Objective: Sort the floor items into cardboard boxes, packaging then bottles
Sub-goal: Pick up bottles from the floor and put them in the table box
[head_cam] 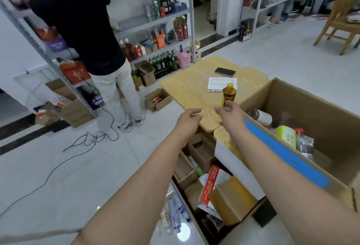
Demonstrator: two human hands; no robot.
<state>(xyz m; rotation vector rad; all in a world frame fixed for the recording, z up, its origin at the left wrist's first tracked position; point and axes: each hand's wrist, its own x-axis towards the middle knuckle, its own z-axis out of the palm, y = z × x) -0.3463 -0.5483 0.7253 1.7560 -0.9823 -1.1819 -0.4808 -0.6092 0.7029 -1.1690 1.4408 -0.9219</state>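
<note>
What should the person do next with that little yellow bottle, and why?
Probably carry the yellow bottle, pinched in the right hand, rightward over the large cardboard box and drop it in: that box already holds other bottles.

Dim, cool, even indoor light; shadows are soft and faint. Two white glare spots sit on the glossy floor, bottom centre. Wide-angle bowing: shelves lean toward the edges. General softness; bottle label is smeared, unreadable.
</note>
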